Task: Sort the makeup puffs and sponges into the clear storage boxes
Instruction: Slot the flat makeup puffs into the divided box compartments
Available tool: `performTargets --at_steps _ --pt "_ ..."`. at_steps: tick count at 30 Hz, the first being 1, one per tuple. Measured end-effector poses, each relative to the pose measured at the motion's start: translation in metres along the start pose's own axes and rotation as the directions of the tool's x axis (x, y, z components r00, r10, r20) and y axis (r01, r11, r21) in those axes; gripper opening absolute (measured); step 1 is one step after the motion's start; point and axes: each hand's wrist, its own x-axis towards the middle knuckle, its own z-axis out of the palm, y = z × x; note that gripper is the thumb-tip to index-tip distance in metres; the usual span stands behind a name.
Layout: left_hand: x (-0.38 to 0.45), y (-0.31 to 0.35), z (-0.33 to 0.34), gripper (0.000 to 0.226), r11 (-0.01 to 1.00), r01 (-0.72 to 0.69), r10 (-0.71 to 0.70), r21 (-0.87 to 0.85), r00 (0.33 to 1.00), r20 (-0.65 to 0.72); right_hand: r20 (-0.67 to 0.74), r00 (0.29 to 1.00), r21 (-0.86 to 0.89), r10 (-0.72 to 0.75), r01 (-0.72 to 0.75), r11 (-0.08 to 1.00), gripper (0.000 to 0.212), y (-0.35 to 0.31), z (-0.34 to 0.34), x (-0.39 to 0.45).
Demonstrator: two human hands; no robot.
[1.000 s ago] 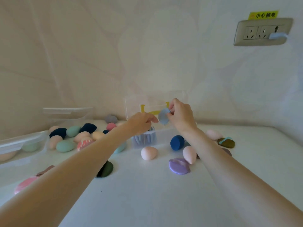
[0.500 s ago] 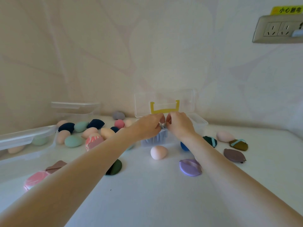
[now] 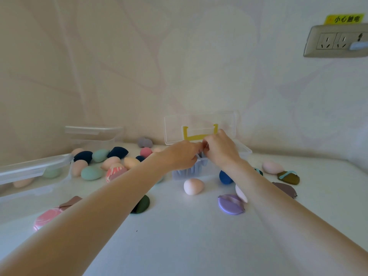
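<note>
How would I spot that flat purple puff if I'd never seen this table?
Start at the clear storage box with the yellow handle against the wall, then come toward the camera past the pale pink egg-shaped sponge. The flat lilac puff with a satin ribbon lies beside the right forearm, the only purple piece there.

A yellow sticker (image 3: 344, 18) on the wall, just above the wall socket (image 3: 336, 41), bears dark Chinese characters; the first two read 小心, the last two are too blurred to tell. No other lettering, brand or number is legible.

Pale patterned wall (image 3: 139, 56), wall socket (image 3: 336, 41)
</note>
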Motion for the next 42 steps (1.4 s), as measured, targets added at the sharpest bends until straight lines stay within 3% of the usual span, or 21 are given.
performTargets --at_steps 9,17,22,27,32,35,38,40,42 --pt "-0.004 -0.005 0.001 0.034 0.999 -0.009 0.008 -0.04 1.0 -0.006 0.085 0.996 0.059 0.004 -0.009 0.998 0.02 0.001 0.003 0.004" --pt "-0.003 -0.006 0.003 0.038 0.984 0.011 -0.01 -0.179 1.0 0.004 0.285 0.953 0.156 0.104 -0.153 0.976 0.025 0.004 0.009 0.011" --pt "0.001 -0.005 0.005 0.043 0.988 0.045 -0.038 -0.15 0.998 0.049 0.261 0.958 0.281 0.119 -0.194 0.94 0.028 0.004 0.002 0.006" --pt "0.003 0.004 0.0 0.042 0.998 0.012 -0.013 -0.068 1.0 -0.013 0.186 0.976 0.426 0.116 -0.187 0.885 0.03 0.014 -0.013 -0.005" --pt "0.007 0.033 -0.004 0.043 0.994 -0.094 0.085 -0.051 0.983 -0.16 0.007 0.967 0.442 0.253 -0.23 0.867 0.036 0.044 -0.038 -0.017" --pt "0.014 0.053 0.0 0.041 0.987 -0.156 0.147 -0.037 0.974 -0.17 -0.067 0.928 0.359 0.367 -0.321 0.877 0.035 0.075 -0.045 -0.027" --pt "0.021 0.069 0.004 0.041 0.982 -0.188 0.186 0.003 0.972 -0.146 0.089 0.924 0.207 0.373 -0.383 0.9 0.033 0.1 -0.036 -0.038" --pt "0.024 0.074 0.005 0.04 0.98 -0.199 0.199 0.015 0.972 -0.128 0.27 0.914 0.143 0.302 -0.348 0.927 0.035 0.106 -0.025 -0.045" --pt "0.026 0.076 0.005 0.04 0.979 -0.203 0.204 0.021 0.972 -0.113 0.353 0.9 0.098 0.256 -0.307 0.947 0.037 0.107 -0.017 -0.05"
